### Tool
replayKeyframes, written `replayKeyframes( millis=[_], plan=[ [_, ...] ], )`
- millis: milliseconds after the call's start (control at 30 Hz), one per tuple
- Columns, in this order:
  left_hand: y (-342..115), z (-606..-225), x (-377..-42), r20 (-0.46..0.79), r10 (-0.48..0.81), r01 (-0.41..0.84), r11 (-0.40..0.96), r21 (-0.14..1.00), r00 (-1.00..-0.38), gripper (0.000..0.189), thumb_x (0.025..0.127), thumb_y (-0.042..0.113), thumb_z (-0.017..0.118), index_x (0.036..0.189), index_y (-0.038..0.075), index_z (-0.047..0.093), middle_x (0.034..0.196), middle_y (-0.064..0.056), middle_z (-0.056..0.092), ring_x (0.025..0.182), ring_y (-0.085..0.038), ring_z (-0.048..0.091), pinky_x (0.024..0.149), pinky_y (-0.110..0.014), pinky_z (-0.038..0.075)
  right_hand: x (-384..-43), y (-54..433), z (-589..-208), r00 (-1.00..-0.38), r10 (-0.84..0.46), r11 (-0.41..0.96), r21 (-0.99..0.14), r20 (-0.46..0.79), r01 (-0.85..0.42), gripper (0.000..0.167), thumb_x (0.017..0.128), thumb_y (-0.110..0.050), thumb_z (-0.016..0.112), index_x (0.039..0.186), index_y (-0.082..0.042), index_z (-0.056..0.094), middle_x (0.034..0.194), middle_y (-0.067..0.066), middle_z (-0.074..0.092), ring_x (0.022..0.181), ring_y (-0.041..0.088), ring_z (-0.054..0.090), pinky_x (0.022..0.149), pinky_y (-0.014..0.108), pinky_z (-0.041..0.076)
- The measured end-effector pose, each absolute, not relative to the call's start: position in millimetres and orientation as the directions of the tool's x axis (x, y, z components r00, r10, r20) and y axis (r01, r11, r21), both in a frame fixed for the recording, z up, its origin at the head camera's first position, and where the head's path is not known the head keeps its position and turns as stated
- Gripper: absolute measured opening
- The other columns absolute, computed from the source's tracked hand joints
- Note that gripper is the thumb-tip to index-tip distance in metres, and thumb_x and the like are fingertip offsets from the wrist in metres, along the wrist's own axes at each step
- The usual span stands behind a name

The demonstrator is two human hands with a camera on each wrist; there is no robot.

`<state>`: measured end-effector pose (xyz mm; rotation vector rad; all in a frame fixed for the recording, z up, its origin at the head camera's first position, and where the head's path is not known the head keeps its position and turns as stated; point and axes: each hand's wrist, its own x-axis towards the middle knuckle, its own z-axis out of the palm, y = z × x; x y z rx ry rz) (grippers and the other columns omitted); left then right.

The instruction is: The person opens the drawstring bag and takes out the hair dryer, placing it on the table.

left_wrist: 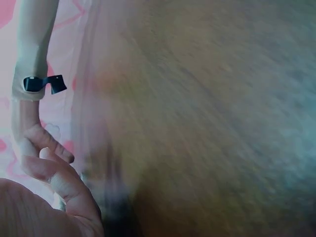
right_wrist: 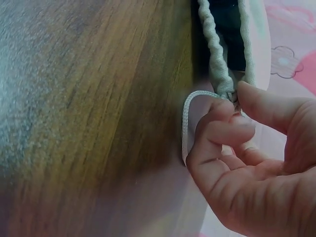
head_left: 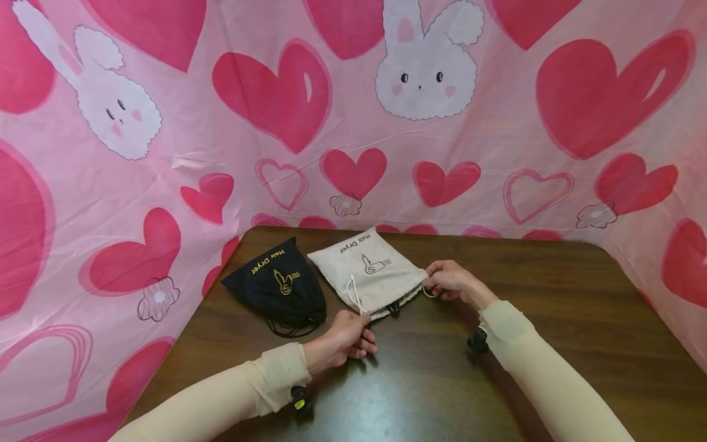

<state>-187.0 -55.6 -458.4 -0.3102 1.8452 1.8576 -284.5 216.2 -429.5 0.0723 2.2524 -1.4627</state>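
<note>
A white drawstring bag printed "Hair Dryer" lies on the table, its mouth toward me. Its near right corner is pinched between the thumb and fingers of my right hand; a loop of white cord hangs by those fingers in the right wrist view. My left hand grips the near left corner of the mouth between thumb and forefinger, other fingers loosely extended. The mouth is parted, and something black shows at it. In the left wrist view, the left hand hides most of its grip.
Just left of the white bag lies a black drawstring bag with yellow "Hair Dryer" print, its cords toward me. Both are on a dark brown wooden table. Pink cloth with hearts and rabbits hangs around the far and side edges.
</note>
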Motion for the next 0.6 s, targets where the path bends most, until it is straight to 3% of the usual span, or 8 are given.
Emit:
replayKeyframes(
  millis=[133, 300, 467, 600],
  plan=[
    [-55.2, -454.8, -188.7, -0.505, 0.182, -0.506, 0.047, 0.861, -0.843, 0.018, 0.106, 0.013, 0.058, 0.106, -0.005, 0.057, 0.070, -0.007, 0.065, 0.052, -0.014, 0.068, 0.042, -0.019, 0.046, -284.6, 217.8, -428.9, -0.896, -0.197, 0.430, -0.856, -0.399, 0.287, 0.022, 0.096, -0.007, 0.072, 0.111, -0.001, 0.057, 0.085, 0.005, 0.066, 0.071, 0.015, 0.062, 0.057, 0.026, 0.047],
    [-61.3, -451.2, -194.6, -0.538, 0.134, -0.541, 0.016, 0.841, -0.832, 0.029, 0.097, 0.025, 0.066, 0.108, 0.000, 0.057, 0.071, -0.009, 0.064, 0.052, -0.019, 0.068, 0.041, -0.022, 0.047, -284.9, 220.9, -429.1, -0.891, -0.190, 0.448, -0.844, -0.412, 0.295, 0.025, 0.095, -0.011, 0.076, 0.111, -0.001, 0.060, 0.083, 0.005, 0.067, 0.074, 0.016, 0.064, 0.060, 0.028, 0.049],
    [-65.9, -451.5, -201.6, -0.530, 0.131, -0.535, 0.004, 0.845, -0.838, 0.034, 0.103, 0.035, 0.064, 0.107, 0.003, 0.055, 0.070, -0.007, 0.063, 0.052, -0.016, 0.068, 0.041, -0.021, 0.046, -284.2, 221.1, -430.5, -0.899, -0.208, 0.487, -0.838, -0.385, 0.246, 0.023, 0.094, -0.013, 0.077, 0.109, -0.003, 0.062, 0.083, 0.007, 0.066, 0.074, 0.017, 0.064, 0.059, 0.028, 0.047],
    [-65.9, -452.0, -203.7, -0.526, 0.139, -0.528, 0.025, 0.849, -0.839, 0.026, 0.105, 0.027, 0.063, 0.106, 0.002, 0.056, 0.070, -0.006, 0.064, 0.052, -0.014, 0.068, 0.042, -0.020, 0.046, -282.4, 219.2, -431.4, -0.904, -0.225, 0.499, -0.840, -0.363, 0.213, 0.020, 0.093, -0.011, 0.075, 0.105, -0.003, 0.061, 0.083, 0.006, 0.063, 0.073, 0.018, 0.063, 0.058, 0.028, 0.046]
  ],
)
